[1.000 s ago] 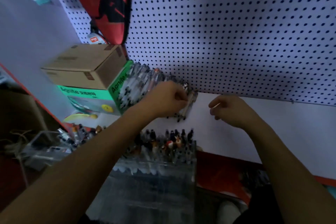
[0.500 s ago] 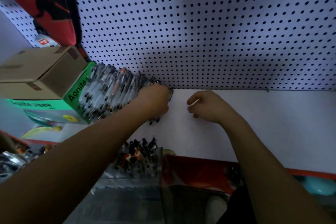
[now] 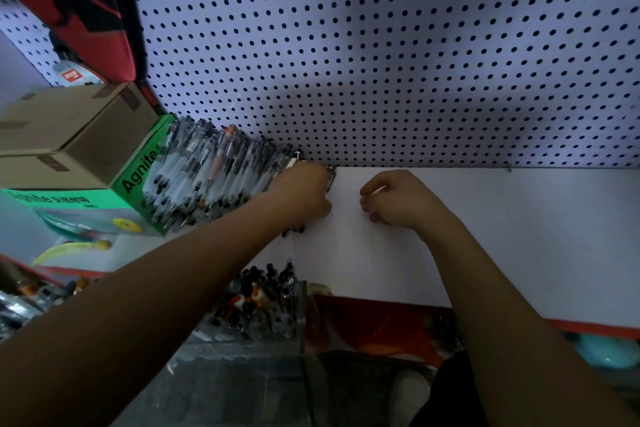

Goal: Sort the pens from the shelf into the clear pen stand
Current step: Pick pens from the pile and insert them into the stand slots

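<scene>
— Pegboard (image 3: 381,55) fills the upper frame, with a white shelf (image 3: 502,236) below it. What is done so far?

— Many pens are already stood in the stand (image 3: 263,308), seen at lower centre. The task is judged to be partly done.

— And what is left?

— A large pile of pens (image 3: 207,177) is still laid on the shelf at centre left, against a green box (image 3: 138,177).

— How are the hands placed?

— The left hand (image 3: 304,191) is clamped on a few pens at the pile's right end; their tips are seen beneath it. The right hand (image 3: 398,199) is loosely curled just beside it; whether anything is held cannot be told.
</scene>
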Demonstrator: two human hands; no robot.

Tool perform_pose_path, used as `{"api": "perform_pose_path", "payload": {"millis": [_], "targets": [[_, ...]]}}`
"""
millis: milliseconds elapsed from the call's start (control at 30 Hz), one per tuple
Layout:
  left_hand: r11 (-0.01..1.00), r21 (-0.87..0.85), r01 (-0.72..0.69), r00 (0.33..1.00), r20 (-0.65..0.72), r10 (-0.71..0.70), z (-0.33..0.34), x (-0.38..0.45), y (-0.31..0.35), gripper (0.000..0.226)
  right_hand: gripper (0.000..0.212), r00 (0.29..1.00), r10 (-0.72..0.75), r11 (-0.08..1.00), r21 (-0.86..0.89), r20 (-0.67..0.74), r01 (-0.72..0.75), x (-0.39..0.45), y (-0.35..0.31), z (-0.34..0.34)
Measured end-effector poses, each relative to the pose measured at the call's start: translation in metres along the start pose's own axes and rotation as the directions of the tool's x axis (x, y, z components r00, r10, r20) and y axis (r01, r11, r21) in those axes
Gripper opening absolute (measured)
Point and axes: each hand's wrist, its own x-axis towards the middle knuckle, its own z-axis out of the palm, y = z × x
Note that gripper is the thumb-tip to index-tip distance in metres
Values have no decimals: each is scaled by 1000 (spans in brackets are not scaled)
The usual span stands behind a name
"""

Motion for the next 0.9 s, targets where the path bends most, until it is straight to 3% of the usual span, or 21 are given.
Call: {"api": "perform_pose_path", "payload": {"millis": [100,367,667,767,900], "targets": [[1000,-2,2,1000,17,-2,1,1,1,19,11,1000,4,1000,-5,-6,-4,1,0,1],[998,-59,-13,985,170,23,5,3,5,26,16,996,56,998,30,-74,-54,3,3,0],[975,-219,-39,983,164,77,2,-5,9,23,18,983,158,982,121,-95,-146,1,1,-4],[941,-328,-78,978,157,135,-1,-9,10,16,15,981,184,970,170,-61,-172,-3,-2,-6],[839,-543,23,984,159,76,-6,-14,5,11,20,986,159,941,307,-44,-138,-7,-1,-7]]}}
